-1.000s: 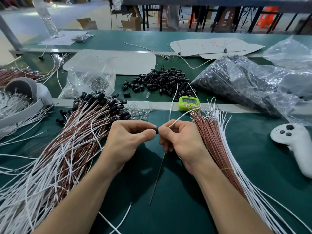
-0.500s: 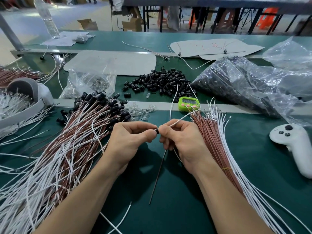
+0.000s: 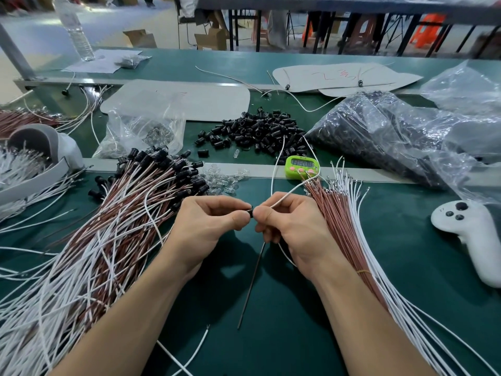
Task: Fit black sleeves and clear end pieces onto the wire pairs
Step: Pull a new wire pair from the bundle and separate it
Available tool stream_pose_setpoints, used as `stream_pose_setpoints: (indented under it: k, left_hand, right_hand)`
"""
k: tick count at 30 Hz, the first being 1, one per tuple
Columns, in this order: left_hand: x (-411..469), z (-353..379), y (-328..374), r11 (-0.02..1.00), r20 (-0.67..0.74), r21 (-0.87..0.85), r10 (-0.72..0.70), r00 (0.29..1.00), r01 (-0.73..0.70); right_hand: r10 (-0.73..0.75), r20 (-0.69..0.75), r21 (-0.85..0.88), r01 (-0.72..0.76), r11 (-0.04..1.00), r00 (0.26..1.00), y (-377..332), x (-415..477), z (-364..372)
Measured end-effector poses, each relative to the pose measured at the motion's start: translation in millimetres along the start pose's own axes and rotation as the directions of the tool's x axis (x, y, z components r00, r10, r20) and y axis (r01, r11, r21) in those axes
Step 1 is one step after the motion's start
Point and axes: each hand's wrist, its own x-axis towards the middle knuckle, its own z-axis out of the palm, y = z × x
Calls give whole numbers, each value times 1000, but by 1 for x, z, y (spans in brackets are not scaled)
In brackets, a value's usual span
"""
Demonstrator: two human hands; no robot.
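Above the bench, the left hand pinches a tiny, light, rigid sleeve; the right hand pinches the wire pair. The wires look thin and floppy, so they are best gripped near the tip.

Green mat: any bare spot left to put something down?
Two patches. One is on the green mat between the two forearms, crossed only by a dark wire and a white wire. The other lies between the bare-ended wire bundle and the white controller. The left is crowded with capped wires, the far strip with black sleeves and plastic bags.
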Motion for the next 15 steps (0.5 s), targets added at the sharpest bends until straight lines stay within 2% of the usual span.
stream_pose_setpoints:
  k: [4, 7, 12, 15]
  left_hand:
    - [0, 2, 2, 1000, -40, 1, 4, 999, -4]
    - [2, 2, 1, 999, -78, 24, -21, 997, 23]
    - [4, 0, 2, 998, 25, 66, -2, 1000, 0]
    - [4, 1, -1, 986, -82, 165, 3, 997, 11]
  right_hand:
    - [-4, 18, 46, 3, 999, 1000, -1, -1, 1]
    - [-29, 14, 10, 29, 1000, 999, -1, -1, 2]
    - [-60, -75, -52, 56, 997, 995, 0, 1, 0]
    - [-90, -114, -120, 76, 990, 989, 3, 1, 3]
